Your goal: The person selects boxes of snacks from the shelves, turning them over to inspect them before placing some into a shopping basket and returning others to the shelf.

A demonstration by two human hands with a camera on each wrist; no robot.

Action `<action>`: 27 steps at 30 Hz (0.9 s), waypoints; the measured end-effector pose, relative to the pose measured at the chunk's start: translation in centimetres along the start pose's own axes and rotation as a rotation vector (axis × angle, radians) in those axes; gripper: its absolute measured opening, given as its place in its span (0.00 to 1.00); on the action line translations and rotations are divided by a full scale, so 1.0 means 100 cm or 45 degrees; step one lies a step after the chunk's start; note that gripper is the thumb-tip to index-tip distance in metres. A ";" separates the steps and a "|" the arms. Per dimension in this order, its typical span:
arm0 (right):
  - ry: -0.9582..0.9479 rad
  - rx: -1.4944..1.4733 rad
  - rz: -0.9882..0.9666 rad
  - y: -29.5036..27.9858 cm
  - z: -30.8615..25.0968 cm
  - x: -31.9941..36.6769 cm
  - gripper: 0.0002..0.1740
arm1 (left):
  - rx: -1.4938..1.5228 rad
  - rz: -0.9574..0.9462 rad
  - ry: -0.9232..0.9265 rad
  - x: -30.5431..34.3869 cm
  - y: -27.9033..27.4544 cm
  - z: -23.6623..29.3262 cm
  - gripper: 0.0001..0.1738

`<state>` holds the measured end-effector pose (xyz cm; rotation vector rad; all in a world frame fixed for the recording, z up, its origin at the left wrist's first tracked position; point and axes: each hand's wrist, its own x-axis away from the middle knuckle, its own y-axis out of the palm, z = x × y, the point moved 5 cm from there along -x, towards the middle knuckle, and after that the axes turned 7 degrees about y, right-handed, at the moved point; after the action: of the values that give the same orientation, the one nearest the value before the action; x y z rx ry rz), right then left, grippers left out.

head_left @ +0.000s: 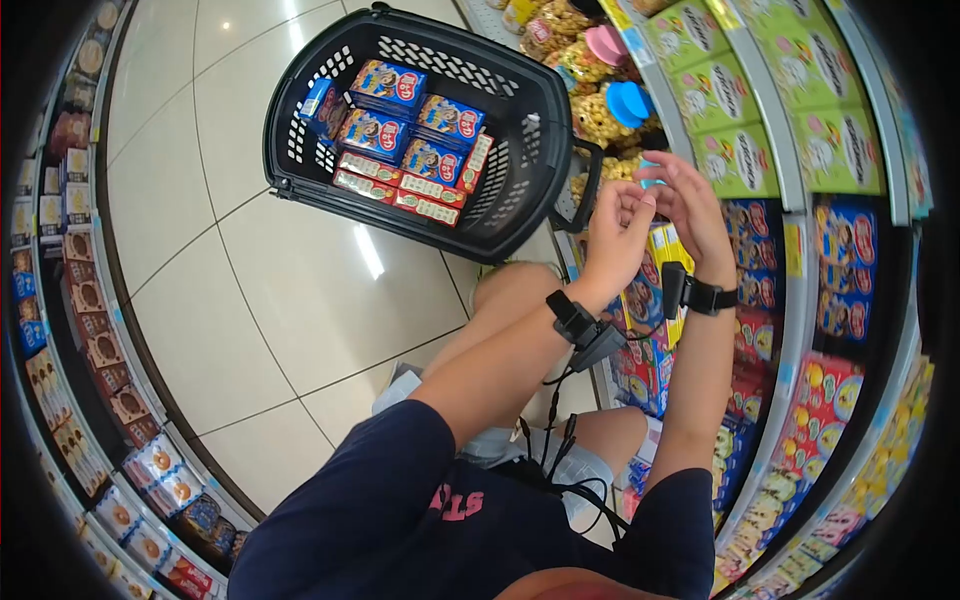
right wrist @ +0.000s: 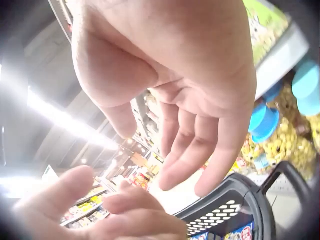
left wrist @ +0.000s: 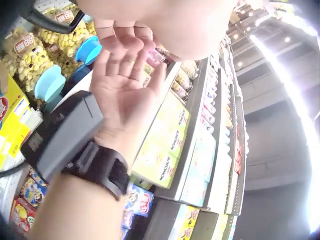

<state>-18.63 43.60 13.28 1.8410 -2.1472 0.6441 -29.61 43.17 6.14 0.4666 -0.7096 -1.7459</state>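
Observation:
In the head view, both bare hands are raised close together beside the right-hand shelves. My left hand (head_left: 618, 235) has loosely bent fingers and holds nothing visible. The right hand (head_left: 695, 215), just to its right, has its fingers bent gently towards the left. In the left wrist view, the right palm (left wrist: 122, 102) faces the camera with fingers spread, below the left hand (left wrist: 185, 27). The right wrist view shows the right hand (right wrist: 200, 65) with relaxed fingers and the left hand (right wrist: 130, 215) at lower left. Whether their fingertips touch I cannot tell.
A black basket (head_left: 520, 205) holding blue and red-white boxes stands on the tiled floor (head_left: 270, 310). Close to the hands are jars with blue lids (head_left: 628, 103), green boxes (head_left: 735, 160) and shelf edges. Another stocked shelf (head_left: 100, 340) lines the left.

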 end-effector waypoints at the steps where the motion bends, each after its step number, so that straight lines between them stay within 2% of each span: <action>1: 0.021 -0.109 0.035 0.009 0.002 -0.021 0.20 | 0.119 0.034 -0.033 -0.008 -0.008 0.009 0.06; 3: 0.040 -0.214 0.072 0.020 0.013 -0.057 0.20 | 0.148 0.007 0.001 -0.021 -0.021 0.029 0.05; 5: 0.103 -0.236 0.013 0.030 0.023 -0.077 0.20 | 0.276 -0.009 0.153 -0.032 -0.026 0.035 0.04; 6: 0.163 -0.252 -0.034 0.037 0.028 -0.082 0.20 | 0.270 -0.001 0.147 -0.031 -0.028 0.034 0.04; 8: 0.184 -0.246 -0.065 0.047 0.029 -0.092 0.19 | 0.165 -0.139 0.021 -0.025 -0.025 0.029 0.04; 10: 0.229 -0.008 0.053 0.054 0.024 -0.095 0.18 | 0.172 -0.163 0.027 -0.028 -0.023 0.037 0.04; 12: 0.217 0.003 0.087 0.059 0.025 -0.091 0.18 | 0.091 -0.277 0.027 -0.029 -0.020 0.044 0.05; 14: 0.108 -0.057 0.100 0.056 0.024 -0.076 0.17 | 0.267 -0.180 0.049 -0.027 -0.018 0.033 0.04; 16: -0.015 -0.128 0.112 0.043 0.036 -0.061 0.16 | 0.021 -0.210 0.090 -0.020 -0.021 0.033 0.03; 18: -0.166 -0.202 0.264 0.046 0.027 -0.025 0.15 | -0.069 -0.227 0.320 -0.013 -0.021 0.051 0.01; 19: -0.203 -0.114 0.303 0.044 0.032 -0.008 0.15 | 0.030 -0.247 0.150 -0.004 -0.023 0.041 0.02; 20: -0.133 -0.097 0.328 0.044 0.032 0.014 0.13 | -0.083 -0.274 0.145 0.003 -0.020 0.051 0.04; 21: -0.167 -0.259 0.277 0.047 0.040 0.021 0.12 | -0.048 -0.241 0.102 0.007 -0.019 0.052 0.06; 22: -0.169 -0.255 0.284 0.053 0.029 0.042 0.11 | -0.067 -0.304 0.057 0.013 -0.016 0.060 0.06; 24: -0.321 -0.476 0.233 0.058 0.040 0.073 0.12 | 0.002 -0.472 0.084 0.032 -0.015 0.065 0.06; 27: -0.412 -0.644 0.235 0.067 0.059 0.086 0.14 | -0.217 -0.406 0.153 0.053 -0.031 0.081 0.06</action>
<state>-26.15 34.07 10.86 1.5585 -2.4065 -0.1811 -38.48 40.49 10.24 0.5856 -0.4119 -2.0368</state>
